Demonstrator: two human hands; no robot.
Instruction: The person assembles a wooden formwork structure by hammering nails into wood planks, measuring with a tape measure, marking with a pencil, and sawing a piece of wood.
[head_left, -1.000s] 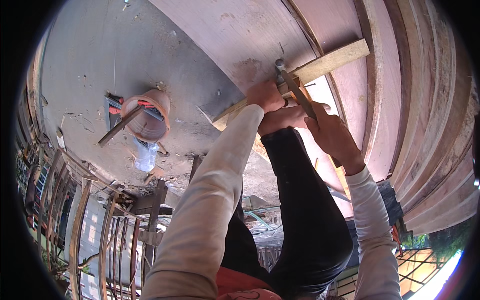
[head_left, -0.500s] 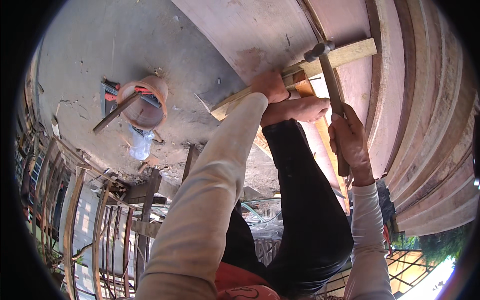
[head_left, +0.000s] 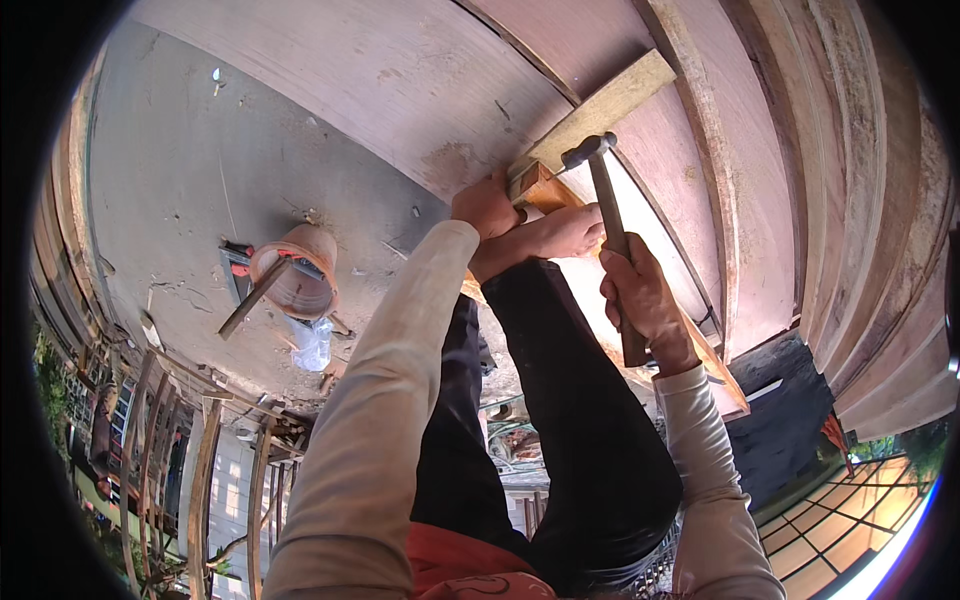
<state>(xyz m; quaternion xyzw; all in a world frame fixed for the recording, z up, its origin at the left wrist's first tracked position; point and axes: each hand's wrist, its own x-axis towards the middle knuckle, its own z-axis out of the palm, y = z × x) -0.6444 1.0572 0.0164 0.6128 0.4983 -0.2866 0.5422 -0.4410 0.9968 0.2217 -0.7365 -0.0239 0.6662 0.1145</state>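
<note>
My right hand (head_left: 640, 290) is wrapped round the wooden handle of a hammer (head_left: 612, 200). The dark hammer head is close to the joint between a pale wooden batten (head_left: 600, 110) and an orange-brown wood strip (head_left: 543, 187). A thin nail-like piece (head_left: 563, 172) shows beside the head; whether they touch is unclear. My left hand (head_left: 487, 207) rests against the near end of the batten, its fingers hidden from view. Crossing beside it, my bare foot (head_left: 548, 236) lies on the wood.
Large pinkish wood panels (head_left: 400, 95) with raised ribs spread ahead and to the right. On the grey floor (head_left: 150, 130) at left stands a terracotta-coloured bucket (head_left: 310, 250) with a wooden handle sticking out, beside a clear plastic bag (head_left: 311, 345). Wooden frames (head_left: 205, 480) stand at lower left.
The view has shifted, so the panels and my hands appear further left. The hammer head is lower and nearer the joint; my right hand still grips its handle.
</note>
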